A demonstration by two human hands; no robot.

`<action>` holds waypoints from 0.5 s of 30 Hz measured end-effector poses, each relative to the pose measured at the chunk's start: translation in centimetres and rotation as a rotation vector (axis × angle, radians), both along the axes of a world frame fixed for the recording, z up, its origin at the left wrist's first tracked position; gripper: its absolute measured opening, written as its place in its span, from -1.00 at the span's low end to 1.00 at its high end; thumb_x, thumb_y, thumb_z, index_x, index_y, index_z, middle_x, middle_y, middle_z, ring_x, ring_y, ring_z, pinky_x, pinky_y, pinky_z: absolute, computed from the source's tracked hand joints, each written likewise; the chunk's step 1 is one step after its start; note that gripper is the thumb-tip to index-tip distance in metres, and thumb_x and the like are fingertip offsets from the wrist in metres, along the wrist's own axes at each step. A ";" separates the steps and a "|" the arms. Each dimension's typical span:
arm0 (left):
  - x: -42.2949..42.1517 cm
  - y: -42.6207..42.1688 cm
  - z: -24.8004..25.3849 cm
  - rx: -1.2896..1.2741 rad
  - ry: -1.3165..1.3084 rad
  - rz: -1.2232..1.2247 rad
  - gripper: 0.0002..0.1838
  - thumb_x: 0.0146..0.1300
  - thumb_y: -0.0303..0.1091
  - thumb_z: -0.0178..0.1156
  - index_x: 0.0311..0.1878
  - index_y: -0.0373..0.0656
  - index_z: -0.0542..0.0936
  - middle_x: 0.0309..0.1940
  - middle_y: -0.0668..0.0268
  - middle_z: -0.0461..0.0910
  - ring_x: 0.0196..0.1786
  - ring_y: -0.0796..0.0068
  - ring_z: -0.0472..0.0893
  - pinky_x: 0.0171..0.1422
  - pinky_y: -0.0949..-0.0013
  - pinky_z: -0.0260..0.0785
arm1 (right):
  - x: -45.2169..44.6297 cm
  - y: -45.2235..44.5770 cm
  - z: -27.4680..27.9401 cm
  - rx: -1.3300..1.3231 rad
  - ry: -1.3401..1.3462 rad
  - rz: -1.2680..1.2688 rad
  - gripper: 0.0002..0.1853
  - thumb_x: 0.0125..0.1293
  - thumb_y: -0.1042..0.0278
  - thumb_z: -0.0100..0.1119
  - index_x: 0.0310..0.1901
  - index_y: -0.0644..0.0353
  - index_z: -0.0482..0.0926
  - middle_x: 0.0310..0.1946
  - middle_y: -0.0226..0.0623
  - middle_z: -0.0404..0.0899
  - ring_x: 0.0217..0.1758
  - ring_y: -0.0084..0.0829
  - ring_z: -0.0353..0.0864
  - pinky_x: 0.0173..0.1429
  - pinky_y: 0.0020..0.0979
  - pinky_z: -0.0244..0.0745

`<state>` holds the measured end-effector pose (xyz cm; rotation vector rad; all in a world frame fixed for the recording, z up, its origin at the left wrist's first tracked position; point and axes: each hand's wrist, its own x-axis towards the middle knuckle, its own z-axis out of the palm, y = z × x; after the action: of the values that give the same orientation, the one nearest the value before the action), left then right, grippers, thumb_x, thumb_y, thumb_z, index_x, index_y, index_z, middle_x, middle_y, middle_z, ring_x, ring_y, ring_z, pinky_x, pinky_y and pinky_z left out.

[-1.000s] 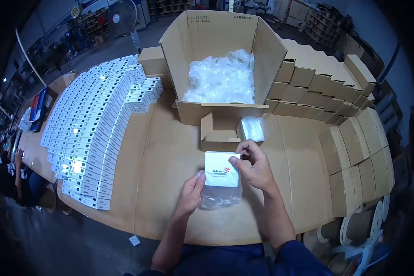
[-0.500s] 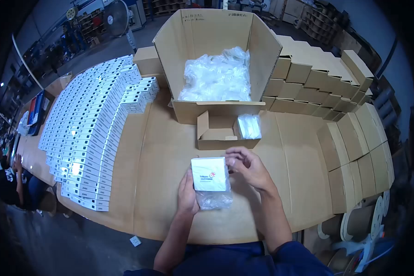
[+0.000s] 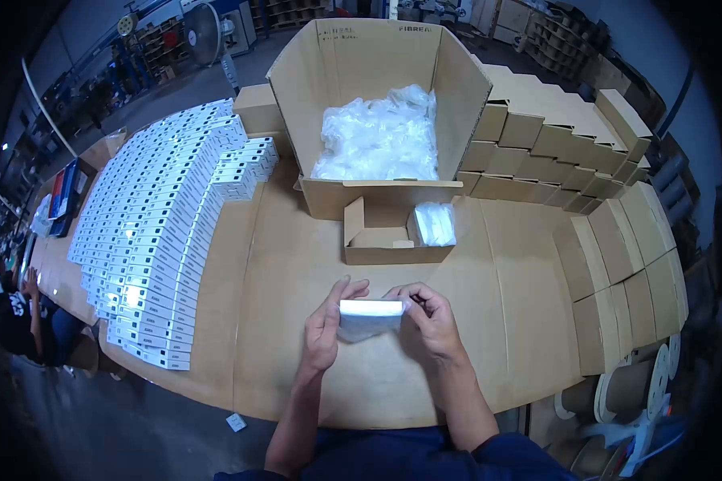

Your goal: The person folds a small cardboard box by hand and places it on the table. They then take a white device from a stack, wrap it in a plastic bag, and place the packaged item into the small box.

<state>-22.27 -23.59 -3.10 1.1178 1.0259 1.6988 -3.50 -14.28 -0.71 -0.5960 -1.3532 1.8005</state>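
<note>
A small flat white box in a clear plastic bag is held above the cardboard-covered table, its narrow edge turned up toward me. My left hand holds the box's left side, fingers stretching behind it. At the right end, my right hand pinches the bagged box's corner between thumb and fingers. Just beyond my hands stands an open small carton, with several white boxes in plastic bags at its right end.
Behind the small carton, a large open cardboard box holds crumpled clear bags. Stacked white boxes fill the left side. Brown cartons are piled right. One white box lies on the floor; a person is at far left.
The white box has tipped from its printed face showing to its edge showing. My right hand has moved in and closed on its right end; my left hand has shifted up slightly.
</note>
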 end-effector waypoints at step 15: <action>2.0 0.5 0.3 -0.037 0.044 0.248 -0.48 0.69 -0.16 -0.14 0.46 -0.39 0.40 0.10 0.06 0.63 0.16 0.36 0.61 0.32 0.30 0.44 | -1.2 -1.3 -1.0 0.029 0.148 -0.025 -0.44 0.32 0.43 0.48 0.28 0.31 0.44 0.11 -0.19 0.62 0.23 -0.41 0.58 0.38 -0.35 0.43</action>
<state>-20.28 -23.11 -2.85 1.0423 1.2619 1.8468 -4.66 -15.63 -1.76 -0.4528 -1.2647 1.7661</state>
